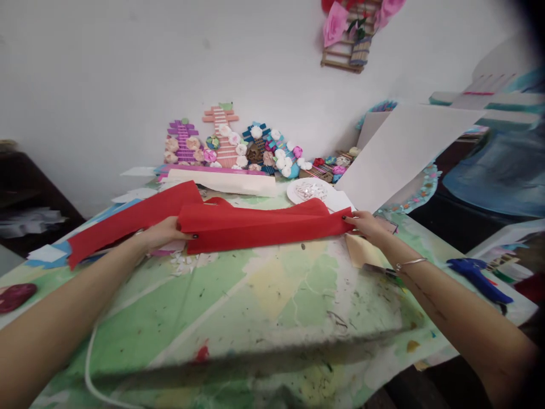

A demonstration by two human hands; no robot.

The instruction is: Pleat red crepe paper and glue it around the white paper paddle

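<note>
A long folded sheet of red paper (259,224) lies across the far half of the paint-stained table (264,301). My left hand (164,233) pinches its left end, thumb on top. At the sheet's right end my right hand (368,224) grips the edge with closed fingers, a thin bangle on that wrist. Another red strip (128,218) stretches away to the left behind my left hand.
Paper-flower crafts (238,147) stand against the wall. A white plate (309,190), a rolled cream sheet (225,182) and a large white card (400,150) lie behind the red paper. A blue glue gun (479,278) and scissors (383,271) rest at right. A white cord (91,363) crosses the near left.
</note>
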